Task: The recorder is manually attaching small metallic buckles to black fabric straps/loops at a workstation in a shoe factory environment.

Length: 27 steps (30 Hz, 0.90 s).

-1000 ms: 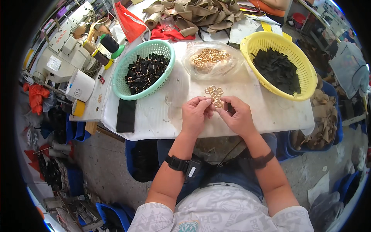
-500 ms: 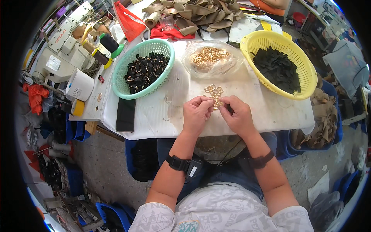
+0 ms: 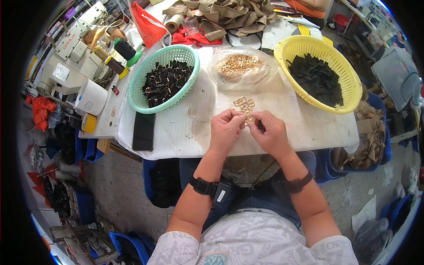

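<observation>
My left hand [image 3: 225, 130] and my right hand [image 3: 270, 132] meet fingertip to fingertip over the white table [image 3: 300, 132]. Between them they pinch a small gold metal buckle [image 3: 250, 119]. Just beyond the fingers lies a little pile of gold buckles [image 3: 244, 104]. A clear bag of more gold buckles [image 3: 238, 65] sits further back. To the left stands a green basket [image 3: 145, 99] with black strap pieces fitted with buckles. At the right a yellow basket [image 3: 349, 75] holds plain black strap pieces.
A black phone [image 3: 143, 130] lies near the table's left front edge. A sewing machine [image 3: 73, 55], thread spools and a white tape roll [image 3: 90, 97] crowd the left. Tan webbing strips [image 3: 221, 15] are heaped at the back. Blue bins with scraps [image 3: 366, 137] stand at the right.
Both hands have drawn slightly back toward me from the buckle pile, fingers still working together on one buckle.
</observation>
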### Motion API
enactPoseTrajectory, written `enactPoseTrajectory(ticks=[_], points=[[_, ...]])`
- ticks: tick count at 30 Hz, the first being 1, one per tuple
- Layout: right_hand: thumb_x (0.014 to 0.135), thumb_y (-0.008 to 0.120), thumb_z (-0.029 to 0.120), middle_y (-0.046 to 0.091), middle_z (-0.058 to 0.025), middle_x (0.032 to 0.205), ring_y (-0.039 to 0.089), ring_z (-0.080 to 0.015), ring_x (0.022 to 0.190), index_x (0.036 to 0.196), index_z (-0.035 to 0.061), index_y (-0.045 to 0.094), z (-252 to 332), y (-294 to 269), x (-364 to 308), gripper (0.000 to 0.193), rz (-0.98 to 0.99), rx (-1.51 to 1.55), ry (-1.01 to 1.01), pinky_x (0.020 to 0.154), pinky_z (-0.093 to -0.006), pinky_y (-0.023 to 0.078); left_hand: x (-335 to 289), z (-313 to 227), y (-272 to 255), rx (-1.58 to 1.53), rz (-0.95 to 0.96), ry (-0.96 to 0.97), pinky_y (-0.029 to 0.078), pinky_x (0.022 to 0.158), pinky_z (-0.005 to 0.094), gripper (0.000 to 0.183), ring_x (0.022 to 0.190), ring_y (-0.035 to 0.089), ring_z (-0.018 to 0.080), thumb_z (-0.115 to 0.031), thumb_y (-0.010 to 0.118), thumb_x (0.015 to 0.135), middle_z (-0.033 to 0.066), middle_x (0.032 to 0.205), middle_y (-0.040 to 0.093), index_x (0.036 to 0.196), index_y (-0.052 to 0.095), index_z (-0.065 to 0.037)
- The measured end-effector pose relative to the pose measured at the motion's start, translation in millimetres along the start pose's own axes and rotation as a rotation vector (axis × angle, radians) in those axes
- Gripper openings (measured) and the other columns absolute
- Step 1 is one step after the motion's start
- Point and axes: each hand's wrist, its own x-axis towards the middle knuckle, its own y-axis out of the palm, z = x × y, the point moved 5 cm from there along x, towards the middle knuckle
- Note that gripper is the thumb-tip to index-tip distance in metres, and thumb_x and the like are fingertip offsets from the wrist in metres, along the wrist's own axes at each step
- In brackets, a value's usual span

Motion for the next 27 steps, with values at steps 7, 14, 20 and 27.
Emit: enactPoseTrajectory(ticks=[7, 14, 20, 27], points=[[0.075, 0.070, 0.002, 0.060, -0.0081, 0.074, 0.058, -0.0176, 0.055, 0.096, 0.0026, 0.062, 0.3, -1.2, -0.1, 0.023, 0.009, 0.024, 0.006, 0.050, -0.0278, 0.047, -2.1, -0.8, 0.4, 0.002, 0.001, -0.014, 0.034, 0.046, 0.0178, 0.009, 0.051, 0.046, 0.0037, -0.006, 0.061, 0.085, 0.0016, 0.064, 0.059, 0.078, 0.064, 0.000], [0.077, 0.069, 0.000, 0.059, -0.0086, 0.074, 0.057, -0.0166, 0.055, 0.098, 0.0007, 0.061, 1.9, -2.4, 0.9, 0.022, 0.027, 0.071, 0.009, 0.050, -0.0275, 0.046, -3.3, 1.6, -1.2, -0.037, 0.062, -0.014, 0.033, 0.046, 0.0174, 0.010, 0.053, 0.047, 0.0036, -0.007, 0.061, 0.087, 0.0019, 0.066, 0.059, 0.082, 0.065, 0.001], [0.078, 0.069, 0.000, 0.058, -0.0088, 0.074, 0.057, -0.0171, 0.055, 0.099, 0.0007, 0.061, 2.5, -2.0, 0.6, 0.023, 0.035, 0.062, -0.015, 0.050, -0.0282, 0.046, -3.3, 3.6, -2.1, -0.087, 0.103, -0.003, 0.034, 0.047, 0.0176, 0.011, 0.053, 0.048, 0.0051, -0.007, 0.059, 0.089, 0.0025, 0.066, 0.060, 0.085, 0.066, 0.001], [0.078, 0.069, 0.000, 0.058, -0.0084, 0.073, 0.056, -0.0167, 0.055, 0.099, 0.0016, 0.062, 4.5, -2.3, 1.1, 0.023, 0.028, 0.067, -0.032, 0.050, -0.0279, 0.045, -5.4, 1.9, -0.8, -0.115, 0.131, -0.008, 0.035, 0.049, 0.0172, 0.012, 0.055, 0.047, 0.0043, -0.008, 0.059, 0.090, 0.0017, 0.068, 0.059, 0.087, 0.066, 0.001]])
